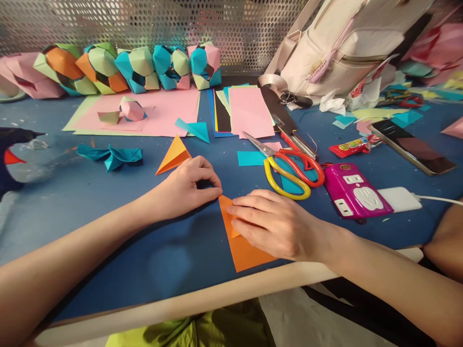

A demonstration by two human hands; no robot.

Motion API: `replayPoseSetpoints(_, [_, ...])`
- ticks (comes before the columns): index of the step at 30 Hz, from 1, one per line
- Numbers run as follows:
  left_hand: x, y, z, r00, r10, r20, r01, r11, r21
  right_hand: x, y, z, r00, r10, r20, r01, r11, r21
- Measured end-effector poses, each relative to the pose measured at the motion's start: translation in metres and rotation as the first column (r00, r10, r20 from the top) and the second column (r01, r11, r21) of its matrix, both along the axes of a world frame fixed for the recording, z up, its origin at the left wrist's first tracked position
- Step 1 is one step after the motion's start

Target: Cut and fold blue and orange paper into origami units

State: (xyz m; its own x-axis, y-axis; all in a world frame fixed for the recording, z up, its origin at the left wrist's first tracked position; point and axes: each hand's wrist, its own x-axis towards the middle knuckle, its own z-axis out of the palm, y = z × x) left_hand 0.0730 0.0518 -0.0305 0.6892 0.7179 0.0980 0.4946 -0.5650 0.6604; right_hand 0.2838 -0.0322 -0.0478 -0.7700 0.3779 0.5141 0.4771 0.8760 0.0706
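An orange paper sheet (249,255) lies partly folded near the table's front edge. With thumb and fingertips together, my left hand (191,185) pinches its upper left corner. My right hand (277,224) rests over the sheet, fingers stretched out and pressing on a folded flap; the palm side and part of the sheet are hidden beneath it. Behind my left hand sits a folded orange paper triangle (173,156). Scissors (289,168) with red and yellow handles lie just beyond my right hand, on top of blue paper pieces (250,158).
Folded paper balls (137,70) line the perforated metal panel (152,24). Pink sheets (251,111), a box cutter (294,137), a purple socket block (356,190) and a phone (412,144) lie around. A teal folded piece (112,156) is left; a backpack (340,48) stands behind.
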Motion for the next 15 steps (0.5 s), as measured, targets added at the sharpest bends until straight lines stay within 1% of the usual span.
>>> replayPoseSetpoints(7, [0.0004, -0.002, -0.0024, 1.0, -0.022, -0.016, 0.024, 0.994, 0.105, 0.0008, -0.0006, 0.0029, 0.999, 0.002, 0.039, -0.002, 1.0, 0.012])
replayPoseSetpoints(15, [0.001, -0.0024, -0.003, 0.999, -0.033, -0.028, 0.036, 0.992, 0.124, 0.001, -0.0002, 0.0024, 0.999, 0.007, 0.036, -0.009, 0.999, 0.043])
